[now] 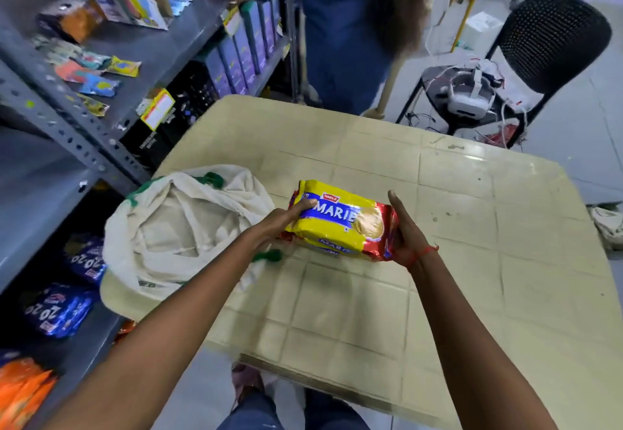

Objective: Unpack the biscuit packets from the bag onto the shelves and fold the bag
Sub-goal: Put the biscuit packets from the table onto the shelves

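Note:
A stack of yellow, red and blue Marie biscuit packets [340, 224] sits just above the beige table [472, 227], held between both hands. My left hand [286, 219] grips the stack's left end, thumb on top. My right hand [403, 230] presses flat against its right end. The cream cloth bag [175, 227] with green handles lies open and slumped at the table's left edge, close beside my left hand. The grey metal shelves [84, 146] stand to the left.
The shelves hold blue 20-20 packets [59, 311], orange packets [23, 389], purple boxes [242, 45] and small sachets. Another person in blue [337, 25] stands beyond the table. A black chair [546, 49] with a white headset and wires is at the back right.

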